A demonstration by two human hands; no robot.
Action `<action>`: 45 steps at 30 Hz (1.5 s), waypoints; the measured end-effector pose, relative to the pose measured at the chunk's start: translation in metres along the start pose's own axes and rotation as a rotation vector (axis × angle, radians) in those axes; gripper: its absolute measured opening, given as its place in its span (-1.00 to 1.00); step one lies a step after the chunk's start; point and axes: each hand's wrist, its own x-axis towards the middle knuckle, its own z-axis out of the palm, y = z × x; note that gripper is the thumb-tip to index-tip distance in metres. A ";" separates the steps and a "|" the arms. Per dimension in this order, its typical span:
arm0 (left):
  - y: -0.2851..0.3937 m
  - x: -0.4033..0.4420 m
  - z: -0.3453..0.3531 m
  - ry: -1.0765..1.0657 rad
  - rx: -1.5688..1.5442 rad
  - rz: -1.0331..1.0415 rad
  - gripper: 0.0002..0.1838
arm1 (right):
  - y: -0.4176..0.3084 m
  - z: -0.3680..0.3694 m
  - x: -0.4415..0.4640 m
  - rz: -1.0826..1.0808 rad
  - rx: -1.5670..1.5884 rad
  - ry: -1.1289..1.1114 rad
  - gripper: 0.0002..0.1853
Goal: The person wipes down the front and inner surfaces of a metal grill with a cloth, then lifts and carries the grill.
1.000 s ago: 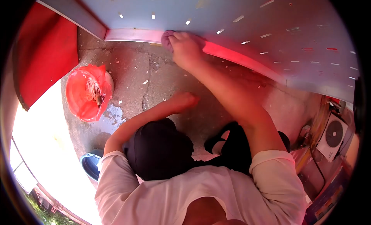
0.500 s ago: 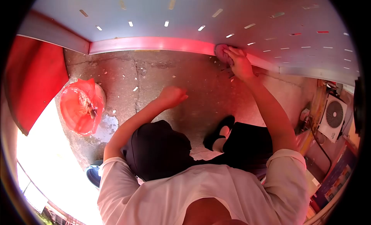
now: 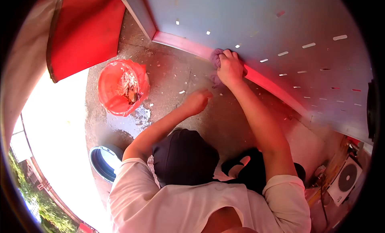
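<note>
My right hand [image 3: 231, 68] is closed on a purple cloth [image 3: 217, 58] and presses it against the bottom ledge [image 3: 182, 42] of a slotted grey metal panel [image 3: 248, 16]. Part of the cloth hangs below the hand. My left hand [image 3: 198, 101] hovers over the concrete floor in front of my knees, to the left of the right hand. Its fingers are curled in, and nothing shows in them.
At the left stands a bin with a red liner [image 3: 114, 86] and rubbish inside, beside a wet patch [image 3: 134, 120]. Nearer is a blue basin [image 3: 105, 163]. A red sheet [image 3: 86, 30] hangs upper left. A white fan unit [image 3: 345, 180] stands lower right.
The right hand and cloth went right along the ledge, then back left to its middle part. The view has turned, so the bin and basin appear farther right.
</note>
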 end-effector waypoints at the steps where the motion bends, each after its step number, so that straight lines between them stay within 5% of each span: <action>1: -0.002 0.001 -0.020 0.123 0.002 -0.015 -0.68 | -0.003 0.003 0.001 -0.065 0.029 0.028 -0.68; 6: -0.010 0.029 -0.112 0.615 0.038 -0.145 -0.51 | 0.039 -0.014 -0.021 -0.185 0.059 -0.072 -0.61; 11: -0.023 0.077 -0.158 0.902 0.325 -0.029 -0.46 | 0.072 -0.047 -0.024 0.039 0.181 -0.472 -0.54; 12: -0.020 0.077 -0.157 0.767 0.178 -0.074 -0.45 | 0.077 -0.057 -0.021 0.125 0.238 -0.598 -0.52; 15: -0.003 0.065 -0.125 0.379 -0.339 -0.179 -0.43 | 0.090 -0.089 -0.037 0.524 1.236 -0.988 -0.51; 20: 0.061 0.029 -0.027 -0.072 -1.762 -0.415 -0.45 | 0.078 -0.032 -0.094 0.113 1.701 -0.681 -0.53; 21: 0.065 0.025 -0.016 -0.182 -2.044 -0.442 -0.44 | 0.067 -0.026 -0.097 0.187 1.648 -0.613 -0.53; 24: 0.054 0.017 -0.009 -0.231 -2.122 -0.543 -0.46 | 0.029 -0.017 -0.081 0.679 1.170 -0.455 -0.53; 27: 0.052 0.017 -0.022 -0.024 -1.991 -0.603 -0.49 | 0.027 -0.026 -0.073 0.223 0.518 -0.012 -0.46; 30: 0.055 0.016 -0.040 0.056 -1.923 -0.535 -0.52 | -0.004 -0.070 -0.068 0.231 0.921 0.000 -0.36; 34: 0.061 0.012 -0.059 0.049 -1.820 -0.469 -0.49 | -0.010 -0.057 -0.085 -0.003 0.801 -0.238 -0.25; 37: 0.047 -0.005 -0.076 0.023 -1.775 -0.505 -0.45 | 0.049 -0.070 -0.085 0.361 1.288 -0.591 -0.41; 39: 0.036 -0.015 -0.090 0.008 -1.743 -0.367 -0.36 | 0.042 -0.092 -0.083 0.372 1.704 -0.601 -0.53; 41: 0.038 -0.016 -0.089 -0.150 -1.791 -0.308 -0.29 | -0.002 -0.126 -0.080 0.104 2.039 -0.427 -0.66; 43: 0.047 -0.017 -0.085 -0.272 -1.783 -0.309 -0.23 | -0.033 -0.125 -0.070 0.443 1.930 -0.179 -0.68; 45: 0.053 -0.012 -0.070 -0.331 -1.749 -0.330 -0.20 | -0.032 -0.119 -0.061 0.550 1.811 -0.159 -0.67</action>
